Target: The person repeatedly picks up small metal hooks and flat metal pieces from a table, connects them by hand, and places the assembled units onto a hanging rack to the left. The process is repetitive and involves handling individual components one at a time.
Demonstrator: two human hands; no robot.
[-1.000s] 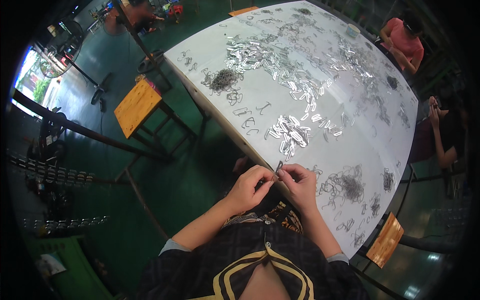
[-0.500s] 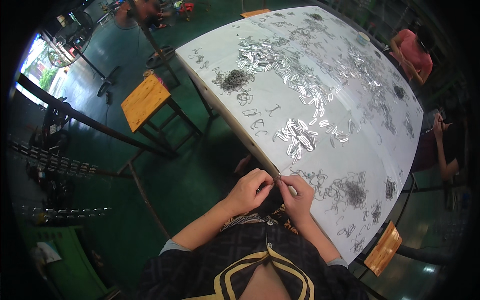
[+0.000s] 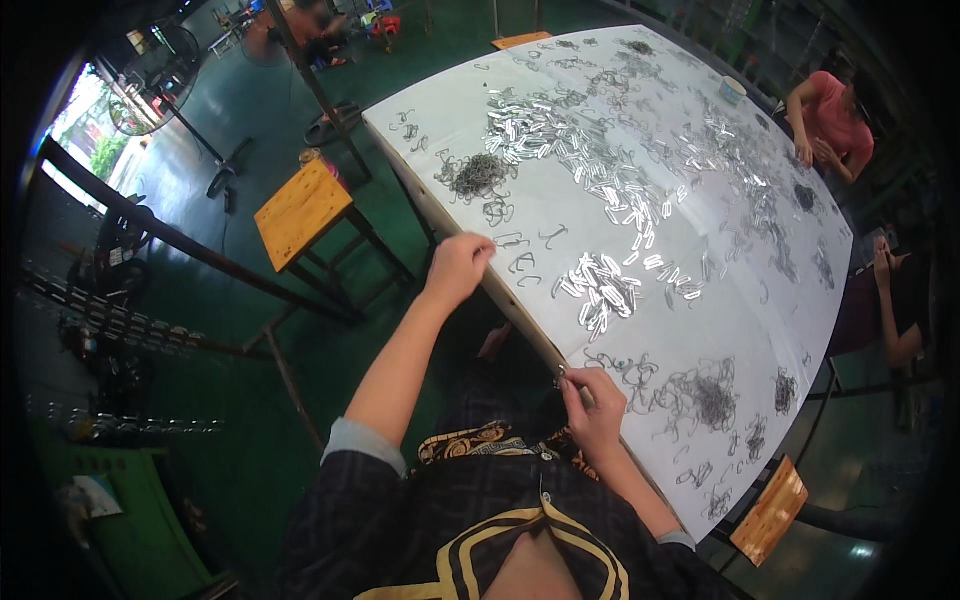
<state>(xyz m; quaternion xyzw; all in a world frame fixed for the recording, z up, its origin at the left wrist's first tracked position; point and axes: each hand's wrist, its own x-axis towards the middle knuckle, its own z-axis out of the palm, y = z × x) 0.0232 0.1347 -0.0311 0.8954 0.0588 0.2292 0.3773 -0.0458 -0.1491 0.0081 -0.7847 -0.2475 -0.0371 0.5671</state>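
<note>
My left hand (image 3: 462, 268) is at the table's near left edge, its fingers closed beside a few loose bent wire hooks (image 3: 523, 264); whether anything is between the fingertips is hidden. Lower down at the same edge, my right hand (image 3: 597, 408) pinches a small metal piece (image 3: 561, 376) between thumb and forefinger, its exact kind too small to tell. Shiny flat metal links (image 3: 605, 290) lie heaped a little beyond it. To its right spreads a tangle of thin wire hooks (image 3: 714, 408), and a darker pile of hooks (image 3: 478, 176) sits past my left hand.
The white-covered table (image 3: 690, 320) carries more scattered metal pieces and a small tub (image 3: 732, 90). Wooden stools (image 3: 302, 215) stand left and lower right. A person in pink (image 3: 835, 120) and another person (image 3: 895, 300) sit along the far right side. A fan (image 3: 150, 80) stands at left.
My left hand has parted from the right and moved up and left along the table edge to the loose hooks. The right hand stays at the edge, still pinching.
</note>
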